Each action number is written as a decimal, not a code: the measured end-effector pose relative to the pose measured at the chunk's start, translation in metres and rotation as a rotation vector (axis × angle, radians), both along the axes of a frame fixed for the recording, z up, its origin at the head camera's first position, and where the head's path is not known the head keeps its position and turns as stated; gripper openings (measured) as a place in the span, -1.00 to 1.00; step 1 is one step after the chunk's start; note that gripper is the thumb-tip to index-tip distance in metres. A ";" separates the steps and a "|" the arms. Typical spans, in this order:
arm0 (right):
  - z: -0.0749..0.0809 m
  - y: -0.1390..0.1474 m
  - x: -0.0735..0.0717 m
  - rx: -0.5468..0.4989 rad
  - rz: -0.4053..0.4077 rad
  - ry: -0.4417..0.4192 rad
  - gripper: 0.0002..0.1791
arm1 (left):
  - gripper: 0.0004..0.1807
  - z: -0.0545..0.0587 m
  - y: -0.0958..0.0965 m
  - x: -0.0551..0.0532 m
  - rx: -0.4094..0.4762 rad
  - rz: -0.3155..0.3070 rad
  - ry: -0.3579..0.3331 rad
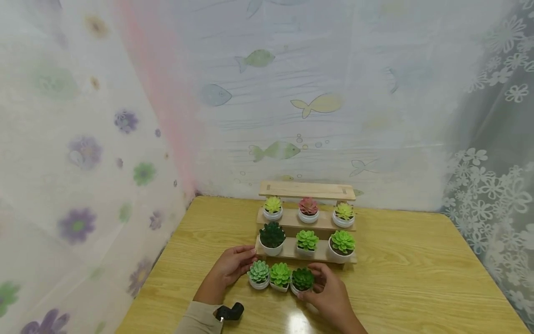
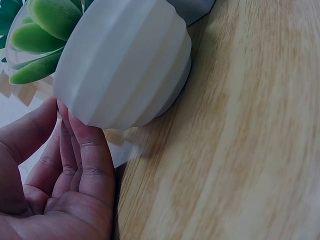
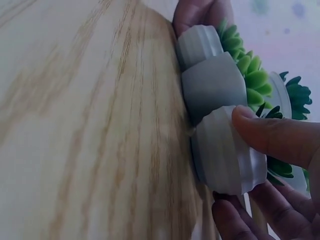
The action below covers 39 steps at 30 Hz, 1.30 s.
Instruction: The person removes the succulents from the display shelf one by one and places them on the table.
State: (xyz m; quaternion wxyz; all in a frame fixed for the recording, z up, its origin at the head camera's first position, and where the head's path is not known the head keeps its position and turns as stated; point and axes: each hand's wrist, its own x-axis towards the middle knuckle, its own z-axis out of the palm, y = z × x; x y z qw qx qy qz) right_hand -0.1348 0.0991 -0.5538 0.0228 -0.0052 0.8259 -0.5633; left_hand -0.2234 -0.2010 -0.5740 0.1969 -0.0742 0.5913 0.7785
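On the table, a small row holds three potted succulents: a pale green one (image 1: pixel 258 272), a bright green one (image 1: pixel 280 274) and a dark green one (image 1: pixel 302 280). With thumb and fingers, my right hand (image 1: pixel 329 293) grips the ribbed white pot (image 3: pixel 227 152) of the dark green succulent. At the row's other end my left hand (image 1: pixel 233 265) has its fingertips by the lower left corner of a wooden tiered shelf (image 1: pixel 325 253). Those fingers (image 2: pixel 92 155) are mostly straight, close beside the pale green succulent's ribbed pot (image 2: pixel 125 65); whether they touch it is hidden.
Several potted succulents stand on the shelf's two lower tiers, among them a red one (image 1: pixel 308 207) and a large dark green one (image 1: pixel 272 235). The shelf's top board (image 1: pixel 306 189) is bare. Patterned curtains (image 1: pixel 267 120) border the wooden table (image 1: pixel 400 260).
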 end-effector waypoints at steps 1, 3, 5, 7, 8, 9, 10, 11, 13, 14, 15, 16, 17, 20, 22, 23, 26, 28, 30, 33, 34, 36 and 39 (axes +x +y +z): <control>0.001 -0.001 0.000 0.002 -0.001 0.002 -0.18 | -0.64 0.000 0.000 0.000 -0.001 0.001 -0.001; 0.001 -0.002 0.000 0.002 -0.003 0.003 -0.19 | -0.63 -0.001 -0.001 0.000 -0.005 0.002 -0.001; 0.002 -0.002 0.000 0.001 -0.006 0.001 -0.19 | -0.62 -0.001 -0.001 0.000 -0.005 0.002 0.000; 0.002 -0.002 0.000 0.000 -0.010 -0.003 -0.19 | -0.62 0.000 0.000 -0.001 -0.004 0.000 -0.001; 0.002 -0.002 0.000 -0.002 -0.011 -0.002 -0.20 | -0.62 0.000 0.000 -0.001 -0.002 -0.001 0.000; 0.002 -0.002 0.000 -0.001 -0.010 -0.001 -0.20 | -0.62 0.001 0.000 -0.002 -0.001 -0.002 0.001; 0.001 -0.002 -0.001 0.001 -0.010 -0.001 -0.20 | -0.62 0.001 0.001 -0.002 0.000 -0.003 0.001; 0.001 -0.001 -0.001 0.007 -0.012 -0.001 -0.20 | -0.62 0.002 0.001 -0.002 0.001 -0.005 0.002; 0.000 0.000 -0.002 0.021 -0.007 0.005 -0.21 | -0.62 0.002 0.001 -0.003 -0.001 -0.006 0.001; -0.001 0.000 -0.003 0.032 -0.003 0.011 -0.21 | -0.62 0.001 0.001 -0.003 -0.001 -0.007 0.002; -0.001 0.001 -0.003 0.041 0.000 0.017 -0.21 | -0.62 0.001 0.001 -0.003 -0.002 -0.008 0.002; -0.001 0.002 -0.003 0.047 0.002 0.022 -0.21 | -0.62 0.001 0.001 -0.003 -0.003 -0.009 0.002; 0.000 0.002 -0.003 0.053 0.005 0.031 -0.21 | -0.61 0.001 0.001 -0.003 -0.003 -0.010 0.003; 0.004 0.004 -0.003 0.064 0.013 0.052 -0.22 | -0.61 0.001 0.001 -0.003 -0.005 -0.011 0.005; 0.008 0.004 -0.003 0.064 0.014 0.060 -0.22 | -0.62 0.000 0.001 -0.003 -0.005 -0.010 0.004; 0.011 0.004 -0.002 0.065 0.014 0.061 -0.22 | -0.62 0.000 0.001 -0.003 -0.004 -0.010 0.003; 0.019 0.005 0.000 0.056 0.020 0.060 -0.21 | -0.64 0.000 0.001 -0.002 -0.001 -0.012 0.001; 0.024 0.005 0.001 0.054 0.027 0.054 -0.21 | -0.65 -0.001 0.001 -0.002 0.001 -0.013 0.002; 0.031 0.006 0.002 0.049 0.041 0.055 -0.21 | -0.65 -0.001 0.001 -0.002 0.001 -0.014 0.006; 0.039 0.008 0.002 0.052 0.048 0.067 -0.22 | -0.66 -0.001 0.001 -0.002 0.001 -0.011 0.007; 0.042 0.009 0.002 0.051 0.049 0.075 -0.22 | -0.65 0.000 0.001 -0.002 0.000 -0.010 0.007; 0.046 0.010 0.001 0.052 0.049 0.097 -0.22 | -0.65 0.000 0.001 -0.001 0.000 -0.010 0.008; 0.051 0.011 0.000 0.056 0.044 0.118 -0.23 | -0.63 0.000 0.000 -0.001 0.001 -0.013 0.009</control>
